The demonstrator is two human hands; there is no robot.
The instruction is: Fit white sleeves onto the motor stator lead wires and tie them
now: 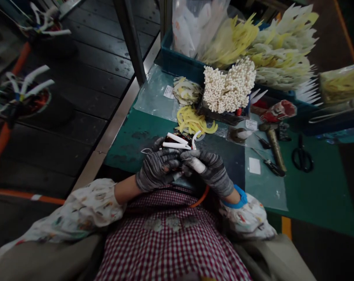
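Grey-gloved left hand (158, 168) and right hand (207, 169) both closed on white stems (175, 145) of a dark bundle (179, 137), held above the green worktop (320, 195).

A small petal bundle (177, 141) sits between the left hand (158, 168) and the right hand (208, 169), above the near edge of a workbench (130, 148). Ahead lie loose petals (193, 121), then a bunch of stamens (229, 88) in front of a plastic crate (177, 58) of feathery petals (282, 50) — further right, scissors (302, 154) lie beside a hammer (273, 146).
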